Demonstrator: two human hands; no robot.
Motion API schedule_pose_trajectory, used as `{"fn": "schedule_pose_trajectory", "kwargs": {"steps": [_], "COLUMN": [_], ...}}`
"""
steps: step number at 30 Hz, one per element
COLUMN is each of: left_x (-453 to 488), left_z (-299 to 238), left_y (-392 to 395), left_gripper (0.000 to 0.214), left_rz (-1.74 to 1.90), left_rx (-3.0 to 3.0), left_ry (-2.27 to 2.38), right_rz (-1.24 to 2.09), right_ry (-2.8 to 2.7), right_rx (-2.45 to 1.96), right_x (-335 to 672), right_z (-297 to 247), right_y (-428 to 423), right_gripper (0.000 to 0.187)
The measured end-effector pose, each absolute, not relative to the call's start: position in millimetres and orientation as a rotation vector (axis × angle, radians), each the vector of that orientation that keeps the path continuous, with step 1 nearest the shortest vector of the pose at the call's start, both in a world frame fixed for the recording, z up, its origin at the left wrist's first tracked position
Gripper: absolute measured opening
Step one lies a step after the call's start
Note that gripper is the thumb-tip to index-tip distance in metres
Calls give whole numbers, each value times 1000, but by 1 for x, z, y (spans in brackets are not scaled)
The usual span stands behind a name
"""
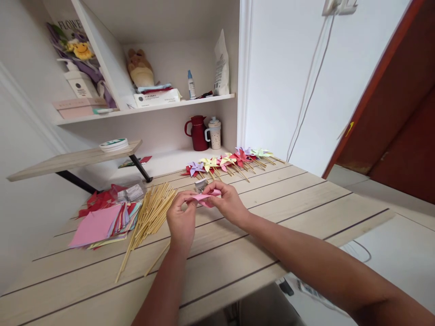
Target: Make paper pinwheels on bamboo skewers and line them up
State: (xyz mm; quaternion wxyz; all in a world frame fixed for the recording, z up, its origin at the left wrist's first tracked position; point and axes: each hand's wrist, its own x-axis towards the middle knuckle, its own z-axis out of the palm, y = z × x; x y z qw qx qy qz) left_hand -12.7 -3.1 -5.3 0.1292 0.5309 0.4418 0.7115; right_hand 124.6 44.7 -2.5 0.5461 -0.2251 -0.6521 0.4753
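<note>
Both my hands hold a pink folded paper piece [204,198] above the wooden table [278,213]. My left hand [181,217] pinches its left end and my right hand [227,201] pinches its right end; fingers of both are closed on it. To the left lie a bundle of bamboo sticks [151,215] and a stack of coloured paper squares [100,224], pink on top. Behind my hands a row of finished paper pinwheels [231,160] on sticks lies across the table's far side.
A small box of pins [200,184] sits just behind the hands. Red paper scraps [98,199] and a clear bag [131,193] lie at far left. Shelves hold a red jug [199,132], a cup [215,133], bottles and boxes. The table edge runs at right, with cables on the floor.
</note>
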Motion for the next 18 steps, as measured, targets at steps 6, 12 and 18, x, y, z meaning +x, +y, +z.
{"fn": "schedule_pose_trajectory", "kwargs": {"steps": [6,12,18], "left_x": [-15,-19,-18], "left_z": [-2,-2,1], "left_y": [-8,-13,-13], "left_gripper": [11,24,16], "left_rz": [2150,2191,2189], "left_rx": [1777,1965,2029], "left_ry": [1405,1435,1423], "right_rz": [973,606,612], "right_ry": [-1556,-1674,-1649], "right_rx": [-568,-492,-504], "right_x": [122,126,127], "right_z": [-4,-2,-2], "right_y": [41,39,39], "right_gripper": [7,14,9]}}
